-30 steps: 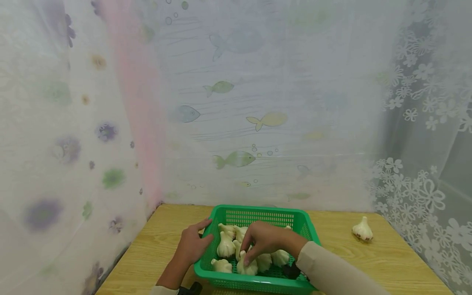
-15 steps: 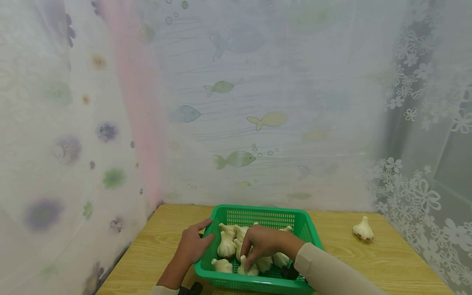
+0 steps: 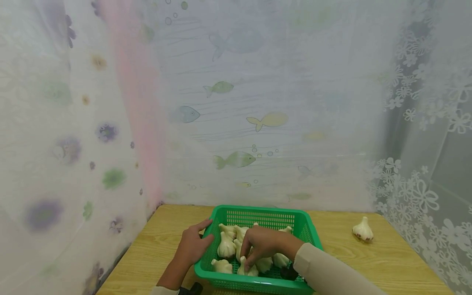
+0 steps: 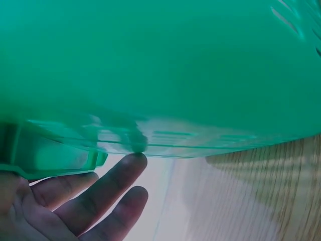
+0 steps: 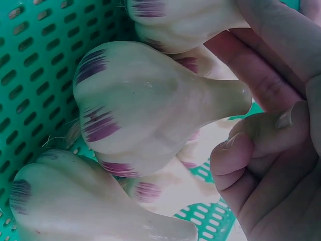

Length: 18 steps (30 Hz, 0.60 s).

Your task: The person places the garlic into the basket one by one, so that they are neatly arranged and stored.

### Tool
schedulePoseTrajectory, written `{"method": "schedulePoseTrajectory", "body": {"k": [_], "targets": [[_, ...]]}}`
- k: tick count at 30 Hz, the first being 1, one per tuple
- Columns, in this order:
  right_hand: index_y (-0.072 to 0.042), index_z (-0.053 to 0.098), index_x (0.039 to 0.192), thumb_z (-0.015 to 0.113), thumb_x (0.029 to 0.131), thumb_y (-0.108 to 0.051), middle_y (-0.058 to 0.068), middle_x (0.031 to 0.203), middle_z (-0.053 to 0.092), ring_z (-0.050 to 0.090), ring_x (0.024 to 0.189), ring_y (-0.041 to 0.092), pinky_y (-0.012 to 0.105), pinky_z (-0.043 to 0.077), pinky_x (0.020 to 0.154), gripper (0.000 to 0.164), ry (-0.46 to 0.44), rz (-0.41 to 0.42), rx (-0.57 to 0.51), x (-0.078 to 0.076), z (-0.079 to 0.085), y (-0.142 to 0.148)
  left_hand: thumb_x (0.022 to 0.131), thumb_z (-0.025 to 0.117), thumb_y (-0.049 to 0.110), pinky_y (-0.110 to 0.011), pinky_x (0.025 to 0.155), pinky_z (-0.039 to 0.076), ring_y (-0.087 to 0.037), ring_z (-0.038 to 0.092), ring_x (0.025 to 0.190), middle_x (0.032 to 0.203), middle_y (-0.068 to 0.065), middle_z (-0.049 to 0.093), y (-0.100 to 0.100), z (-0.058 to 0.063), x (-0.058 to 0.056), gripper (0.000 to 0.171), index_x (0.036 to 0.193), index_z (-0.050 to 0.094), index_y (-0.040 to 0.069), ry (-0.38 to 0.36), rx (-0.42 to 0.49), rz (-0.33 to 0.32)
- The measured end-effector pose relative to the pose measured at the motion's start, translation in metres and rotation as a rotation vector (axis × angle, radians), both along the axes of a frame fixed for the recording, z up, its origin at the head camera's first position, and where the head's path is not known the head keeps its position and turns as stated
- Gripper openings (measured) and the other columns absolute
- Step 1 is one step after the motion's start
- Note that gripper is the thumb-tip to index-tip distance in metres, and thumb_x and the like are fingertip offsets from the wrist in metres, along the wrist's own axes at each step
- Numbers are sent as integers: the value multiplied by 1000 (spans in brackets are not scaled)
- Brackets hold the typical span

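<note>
In the head view, several white garlic bulbs lie in a green plastic basket [image 3: 258, 279]. My right hand [image 3: 263, 241] reaches down inside it and pinches a garlic bulb [image 3: 246, 270] near the front wall. The right wrist view has this held bulb [image 5: 185, 22] at the top, between thumb and finger; other fingers curl below. Purple-streaked bulbs [image 5: 145, 100] lie close by. My left hand [image 3: 193, 243] holds the basket's left rim, thumb at the edge. From the left wrist, its fingers [image 4: 108, 193] show against the basket's outer wall [image 4: 160, 75], with the thumb hidden.
One more garlic bulb [image 3: 363, 230] stands on the wooden table [image 3: 350, 262], right of the basket. Patterned sheets [image 3: 258, 135] hang behind the table and along both sides. A dark object [image 3: 289, 272] shows under the right wrist.
My right hand has lowered its garlic bulb slightly towards the basket floor, and the right sleeve has shifted a little left. My left hand stays at the rim.
</note>
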State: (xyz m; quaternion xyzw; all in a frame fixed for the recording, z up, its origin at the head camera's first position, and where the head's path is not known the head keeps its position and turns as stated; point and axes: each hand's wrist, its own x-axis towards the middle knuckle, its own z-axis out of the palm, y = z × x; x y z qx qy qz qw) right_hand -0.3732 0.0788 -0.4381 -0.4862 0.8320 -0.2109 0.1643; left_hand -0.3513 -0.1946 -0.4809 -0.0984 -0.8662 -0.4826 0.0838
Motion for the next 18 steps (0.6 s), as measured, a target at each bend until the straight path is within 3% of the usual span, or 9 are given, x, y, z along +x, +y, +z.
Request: {"method": "schedulePoseTrajectory", "body": {"k": [3, 5, 7, 11, 18], "targets": [[-20, 85, 104, 85, 85, -32, -21, 98, 77, 69, 90, -8, 29, 53, 100, 23, 24, 4, 8, -1, 1, 0, 97, 61, 14, -33, 51, 50, -16, 71, 75, 159, -11, 48, 1, 0, 0, 54, 150, 56, 11, 6, -4, 1], [-21, 85, 105, 85, 85, -33, -22, 99, 77, 69, 91, -8, 30, 52, 102, 23, 32, 4, 10, -1, 2, 1, 97, 61, 14, -33, 49, 49, -16, 70, 72, 160, -11, 48, 1, 0, 0, 54, 151, 56, 11, 9, -7, 2], [-21, 85, 106, 84, 85, -33, -21, 99, 77, 69, 91, -7, 30, 53, 100, 23, 36, 8, 8, 0, 4, 1, 97, 61, 14, -33, 49, 49, -16, 70, 73, 159, -11, 48, 1, 0, 0, 54, 151, 56, 11, 10, -8, 2], [-20, 84, 107, 83, 86, -28, -16, 102, 78, 69, 93, -6, 18, 56, 81, 23, 15, 15, -5, 3, 10, 3, 96, 62, 14, -32, 52, 51, -16, 72, 79, 159, -12, 49, 1, 1, 2, 54, 150, 57, 10, 10, -5, 1], [-20, 84, 108, 83, 86, -29, -13, 104, 79, 71, 96, 0, 19, 56, 81, 24, 18, -22, -8, 4, 20, 11, 97, 63, 14, -33, 52, 50, -15, 70, 77, 159, -10, 49, 3, 1, 4, 53, 150, 58, 11, 2, 8, 9]]}}
